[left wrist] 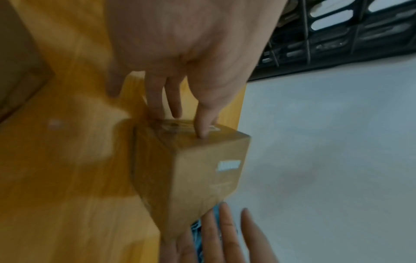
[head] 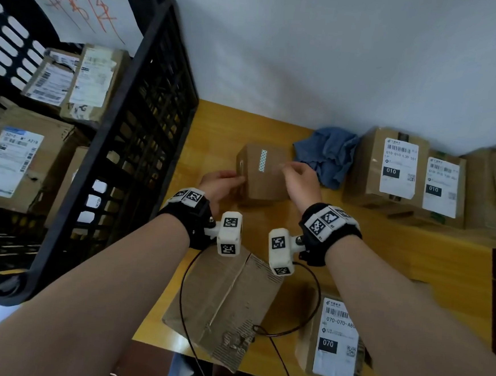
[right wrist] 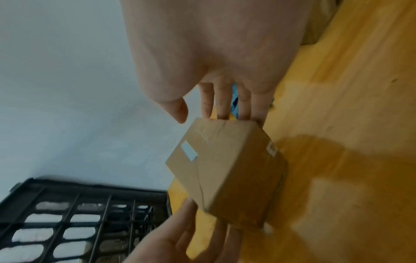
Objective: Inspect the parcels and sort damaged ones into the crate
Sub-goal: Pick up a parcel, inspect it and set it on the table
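Note:
A small brown cardboard parcel [head: 264,174] with a pale patterned sticker sits tilted on the yellow wooden table [head: 383,258], between my hands. My left hand [head: 229,183] touches its left face with straight fingertips [left wrist: 202,131], thumb apart. My right hand [head: 294,173] lies against its right side. In the right wrist view its fingers [right wrist: 221,106] run straight behind the parcel [right wrist: 225,169] and the thumb stays off it. A crease crosses the parcel's top face. The black slatted crate [head: 143,150] stands to the left and holds several labelled parcels [head: 11,163].
A crumpled blue cloth [head: 326,155] lies just right of the parcel. Labelled boxes [head: 390,169] line the right wall side. A torn, flattened carton [head: 226,299] and a box marked 070 [head: 335,340] lie under my forearms. A thin cable [head: 185,286] loops there.

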Tool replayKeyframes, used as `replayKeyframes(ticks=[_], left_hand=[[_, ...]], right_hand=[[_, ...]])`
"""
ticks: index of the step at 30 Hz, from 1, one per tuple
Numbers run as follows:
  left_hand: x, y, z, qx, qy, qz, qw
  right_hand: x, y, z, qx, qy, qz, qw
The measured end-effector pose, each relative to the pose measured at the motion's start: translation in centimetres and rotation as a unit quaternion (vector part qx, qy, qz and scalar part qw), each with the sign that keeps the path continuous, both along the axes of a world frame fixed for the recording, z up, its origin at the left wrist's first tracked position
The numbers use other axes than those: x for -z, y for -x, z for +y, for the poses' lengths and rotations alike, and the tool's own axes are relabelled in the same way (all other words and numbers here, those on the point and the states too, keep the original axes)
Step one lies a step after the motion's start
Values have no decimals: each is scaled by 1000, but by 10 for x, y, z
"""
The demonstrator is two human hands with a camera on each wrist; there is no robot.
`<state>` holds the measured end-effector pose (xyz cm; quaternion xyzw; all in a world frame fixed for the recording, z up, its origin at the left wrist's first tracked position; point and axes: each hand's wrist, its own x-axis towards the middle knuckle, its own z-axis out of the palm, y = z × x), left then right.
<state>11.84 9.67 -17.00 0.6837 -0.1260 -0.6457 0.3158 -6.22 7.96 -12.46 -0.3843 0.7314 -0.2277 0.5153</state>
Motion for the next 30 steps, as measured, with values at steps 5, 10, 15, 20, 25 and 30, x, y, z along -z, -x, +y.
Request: replayKeyframes(ticks=[5, 10, 15, 20, 25, 30], left_hand=[[-8, -2, -4, -22, 30, 10, 999], [-6, 6, -4, -18, 55, -50, 997], [-10, 13, -3, 5, 51, -34, 998], [-13, 12, -1, 11, 51, -23, 998], [-13, 10, 1, 21, 47, -10, 999], [-14, 10, 1, 31, 39, -3, 999]], right_hand=[[3, 0, -1, 5, -56, -59, 997], [-2, -3, 4, -122, -8, 82, 989], [-33, -9, 0, -124, 195, 113, 966], [-37, -15, 0, -273, 146, 153, 939], [-27, -16, 3, -425, 103, 234, 868], [-17, -23, 0, -487, 64, 309, 815]])
